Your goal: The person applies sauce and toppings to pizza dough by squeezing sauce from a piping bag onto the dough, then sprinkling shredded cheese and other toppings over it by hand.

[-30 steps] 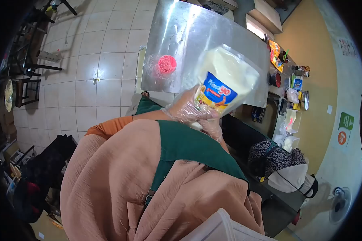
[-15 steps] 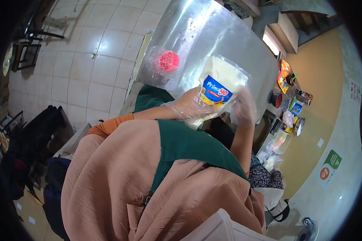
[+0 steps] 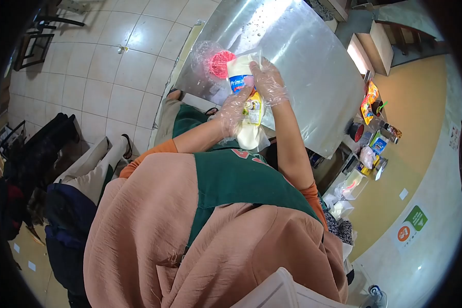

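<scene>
A Primayo mayonnaise pouch, with a blue and yellow label and white filling, is held over the near edge of the metal table. My left hand, in a clear plastic glove, is closed around its middle. Also gloved, my right hand grips the pouch's upper end from the right. The pouch bends between my hands, its lower part hanging below the left one. Just beyond its top lies a pink ridged round object with crumpled clear plastic beside it.
The shiny metal table has water drops at its far side. Along the right wall stand an orange packet, a red-rimmed bowl and several packages. At left, another person's legs show near a dark blue bag-like shape.
The pouch has moved left and turned more upright, close to the pink object. My right hand has moved left onto the pouch's upper end. The view has shifted slightly.
</scene>
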### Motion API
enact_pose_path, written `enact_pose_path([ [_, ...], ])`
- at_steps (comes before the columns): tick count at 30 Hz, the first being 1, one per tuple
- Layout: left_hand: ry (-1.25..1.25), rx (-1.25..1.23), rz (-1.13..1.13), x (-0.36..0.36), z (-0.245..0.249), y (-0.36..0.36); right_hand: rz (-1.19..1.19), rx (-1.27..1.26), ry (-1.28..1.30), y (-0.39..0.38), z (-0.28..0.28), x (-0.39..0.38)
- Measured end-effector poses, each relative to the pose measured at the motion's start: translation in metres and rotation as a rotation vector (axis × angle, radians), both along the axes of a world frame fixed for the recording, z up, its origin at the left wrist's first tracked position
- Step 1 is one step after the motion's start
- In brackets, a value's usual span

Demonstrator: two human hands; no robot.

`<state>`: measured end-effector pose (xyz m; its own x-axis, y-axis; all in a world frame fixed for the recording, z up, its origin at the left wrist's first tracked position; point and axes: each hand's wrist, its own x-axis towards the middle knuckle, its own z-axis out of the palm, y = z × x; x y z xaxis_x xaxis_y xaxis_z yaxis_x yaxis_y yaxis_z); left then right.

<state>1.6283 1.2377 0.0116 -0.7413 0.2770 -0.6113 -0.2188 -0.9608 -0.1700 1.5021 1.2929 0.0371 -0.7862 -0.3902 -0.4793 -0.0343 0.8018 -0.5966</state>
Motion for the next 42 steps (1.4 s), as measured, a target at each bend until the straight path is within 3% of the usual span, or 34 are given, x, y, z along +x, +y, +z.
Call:
enact_pose_path([
  [4,-0.013,0.029,0.032,-0.001,-0.007,0.001,-0.093,-0.086,-0.036,-0.001,-0.003,0.006],
  [11,0.026,-0.233,-0.099,-0.001,-0.010,0.007,-0.193,-0.145,-0.005,-0.006,0.036,0.015],
  [22,-0.014,-0.285,-0.086,0.002,-0.001,0.006,-0.289,-0.223,-0.009,0.006,-0.001,0.021],
  [28,0.024,-0.456,-0.216,0.009,-0.018,0.005,-0.404,-0.371,-0.081,0.016,-0.015,0.036],
  [31,0.121,-1.019,-0.483,0.016,-0.030,-0.001,-0.600,-0.594,-0.257,0.024,-0.015,0.047],
  [32,0.171,-1.358,-0.598,0.019,-0.025,-0.007,-0.720,-0.698,-0.332,0.030,-0.025,0.053],
  [33,0.229,-1.467,-0.624,0.026,-0.021,-0.011,-0.839,-0.804,-0.408,0.038,-0.033,0.058],
  [36,0.388,-1.752,-0.669,0.045,-0.014,-0.027,-0.728,-1.124,-0.434,0.062,-0.041,0.074],
  [40,0.500,-2.044,-0.715,0.045,0.008,-0.063,-0.502,-1.014,-0.544,0.056,0.033,0.076],
  [41,0.525,-2.124,-0.739,0.044,0.015,-0.069,-0.428,-0.926,-0.450,0.057,0.044,0.080],
  [42,0.570,-2.144,-0.587,0.044,0.008,-0.071,-0.365,-0.834,-0.351,0.058,0.053,0.084],
])
